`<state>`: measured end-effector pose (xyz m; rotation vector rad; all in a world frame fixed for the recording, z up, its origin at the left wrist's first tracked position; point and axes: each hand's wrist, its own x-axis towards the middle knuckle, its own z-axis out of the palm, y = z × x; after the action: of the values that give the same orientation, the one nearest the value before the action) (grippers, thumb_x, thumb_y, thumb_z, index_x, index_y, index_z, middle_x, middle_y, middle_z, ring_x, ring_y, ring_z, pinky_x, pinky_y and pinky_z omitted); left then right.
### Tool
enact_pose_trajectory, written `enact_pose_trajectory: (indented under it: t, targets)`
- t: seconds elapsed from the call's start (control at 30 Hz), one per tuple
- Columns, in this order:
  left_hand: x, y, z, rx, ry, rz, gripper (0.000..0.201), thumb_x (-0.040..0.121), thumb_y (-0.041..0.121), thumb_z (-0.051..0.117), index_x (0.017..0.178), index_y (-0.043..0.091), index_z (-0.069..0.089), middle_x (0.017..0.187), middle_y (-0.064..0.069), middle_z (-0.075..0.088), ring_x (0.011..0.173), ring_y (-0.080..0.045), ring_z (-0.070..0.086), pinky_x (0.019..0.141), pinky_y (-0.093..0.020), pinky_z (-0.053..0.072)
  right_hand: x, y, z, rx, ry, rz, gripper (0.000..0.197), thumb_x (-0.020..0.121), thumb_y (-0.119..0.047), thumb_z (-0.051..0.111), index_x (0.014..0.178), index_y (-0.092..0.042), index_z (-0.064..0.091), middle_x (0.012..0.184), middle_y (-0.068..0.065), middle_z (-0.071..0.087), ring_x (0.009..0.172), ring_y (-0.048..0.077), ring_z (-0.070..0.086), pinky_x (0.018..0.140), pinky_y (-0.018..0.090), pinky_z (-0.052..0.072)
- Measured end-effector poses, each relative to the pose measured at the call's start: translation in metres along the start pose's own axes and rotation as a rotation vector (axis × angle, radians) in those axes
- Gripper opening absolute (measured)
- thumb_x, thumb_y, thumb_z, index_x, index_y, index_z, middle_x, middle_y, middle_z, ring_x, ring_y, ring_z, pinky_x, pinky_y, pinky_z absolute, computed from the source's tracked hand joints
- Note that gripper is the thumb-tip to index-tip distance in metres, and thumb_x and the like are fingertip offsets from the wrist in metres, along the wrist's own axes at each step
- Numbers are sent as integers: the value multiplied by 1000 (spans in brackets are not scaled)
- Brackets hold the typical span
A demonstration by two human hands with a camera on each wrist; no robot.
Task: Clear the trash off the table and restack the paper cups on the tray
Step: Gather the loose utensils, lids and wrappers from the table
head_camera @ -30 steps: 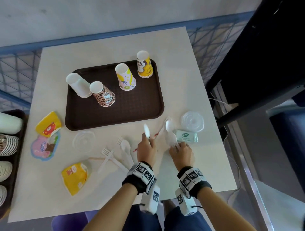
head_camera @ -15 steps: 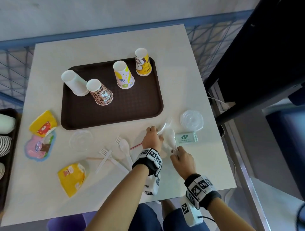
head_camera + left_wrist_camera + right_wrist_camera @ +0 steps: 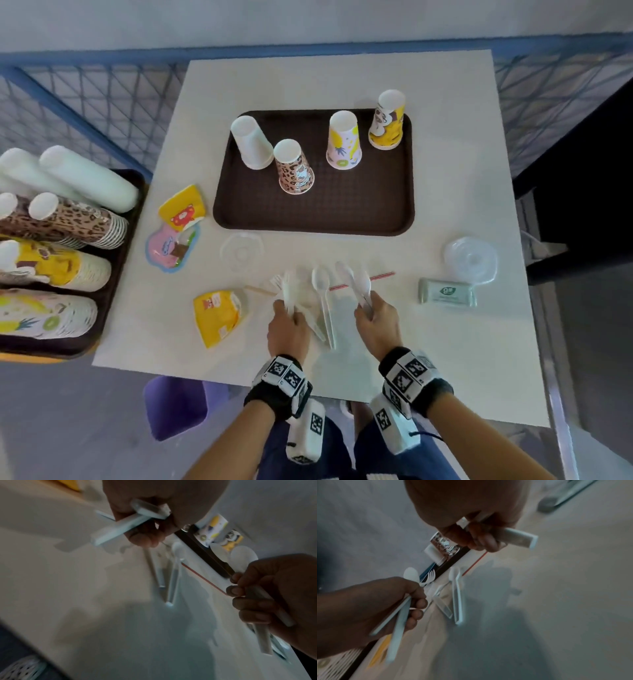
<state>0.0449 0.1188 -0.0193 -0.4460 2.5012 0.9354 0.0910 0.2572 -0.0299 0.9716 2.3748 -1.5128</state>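
Several paper cups stand upside down on the brown tray (image 3: 308,219): white (image 3: 250,144), leopard (image 3: 294,168), pineapple (image 3: 344,140), yellow (image 3: 387,120). Near the table's front edge my left hand (image 3: 286,313) grips white plastic cutlery (image 3: 287,291), whose handles (image 3: 123,526) show in the left wrist view. My right hand (image 3: 371,308) holds two plastic spoons (image 3: 356,281) by their handles (image 3: 517,538). A loose spoon (image 3: 321,279) and other cutlery lie between the hands, and a red straw (image 3: 382,275) lies behind them.
Snack wrappers (image 3: 183,207) (image 3: 169,250) (image 3: 217,313) lie on the left of the table. Clear lids (image 3: 241,251) (image 3: 471,258) and a green wipe packet (image 3: 447,291) lie in front of the tray. Left of the table, a side tray (image 3: 123,260) holds lying cup stacks.
My left hand has moved left, away from my right hand, over to the forks, and it holds more cutlery. The head view has swung left, so the side tray shows.
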Motion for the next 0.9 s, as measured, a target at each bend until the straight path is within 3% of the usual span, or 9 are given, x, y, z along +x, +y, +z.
enact_pose_trajectory:
  t: [0.07, 0.13, 0.23, 0.37, 0.47, 0.6, 0.7, 0.83, 0.9]
  targets:
    - [-1, -10, -5, -35, 23, -54, 23, 93, 17, 42, 111, 3, 42, 107, -26, 64, 97, -42, 60, 81, -42, 46, 1, -10, 12, -63, -28, -35, 13, 85, -18, 54, 75, -13, 47, 62, 3, 54, 62, 29, 51, 58, 31, 37]
    - [-1, -12, -6, -38, 18, -78, 27, 92, 23, 46, 111, 4, 43, 106, -24, 64, 97, -41, 60, 79, -41, 46, 3, -17, 22, -169, -48, -17, 34, 85, -36, 56, 100, -6, 53, 85, 10, 67, 78, 33, 62, 63, 29, 42]
    - [1, -7, -4, -6, -22, -122, 41, 88, 38, 54, 113, 7, 45, 108, -20, 64, 100, -38, 60, 76, -36, 43, 6, -21, 32, -293, -63, 13, 54, 82, -49, 58, 115, -7, 51, 101, 14, 69, 93, 33, 64, 70, 32, 44]
    - [10, -5, 2, 48, -43, -166, 51, 84, 47, 57, 115, 8, 48, 110, -15, 65, 104, -35, 60, 81, -38, 46, 14, -26, 42, -428, -84, 25, 53, 81, -52, 57, 113, -9, 52, 101, 14, 69, 91, 32, 65, 71, 32, 45]
    - [14, -7, 3, 56, -38, -162, 42, 85, 38, 55, 113, 8, 50, 110, -15, 65, 104, -34, 60, 83, -38, 47, 18, -31, 45, -445, -82, 55, 41, 85, -38, 55, 111, -7, 54, 103, 16, 68, 93, 32, 64, 73, 33, 46]
    - [14, -11, -2, -21, -38, -137, 28, 85, 28, 52, 102, 6, 57, 107, -15, 65, 102, -35, 58, 82, -35, 43, 14, -34, 40, -372, -51, 57, 27, 83, -26, 52, 98, -3, 57, 94, 19, 68, 85, 35, 62, 65, 31, 39]
    - [11, -16, -10, -48, -86, -87, 20, 85, 25, 49, 84, 7, 55, 92, -13, 64, 89, -34, 56, 73, -31, 38, 9, -32, 31, -326, -37, 40, 20, 83, -23, 51, 85, -4, 54, 86, 19, 67, 71, 34, 55, 61, 31, 37]
    - [10, -20, -22, -5, -221, 0, 23, 85, 21, 48, 63, 14, 42, 65, -5, 51, 72, -29, 47, 60, -33, 30, 7, -27, 13, -302, -83, 66, 18, 84, -22, 51, 81, -5, 49, 83, 16, 62, 68, 29, 48, 60, 29, 35]
    - [9, -20, -27, 16, -284, 30, 27, 85, 19, 48, 59, 18, 39, 59, 0, 45, 66, -28, 46, 60, -32, 32, 6, -25, 3, -285, -93, 69, 15, 85, -19, 50, 78, -6, 43, 83, 18, 61, 68, 30, 46, 61, 29, 34]
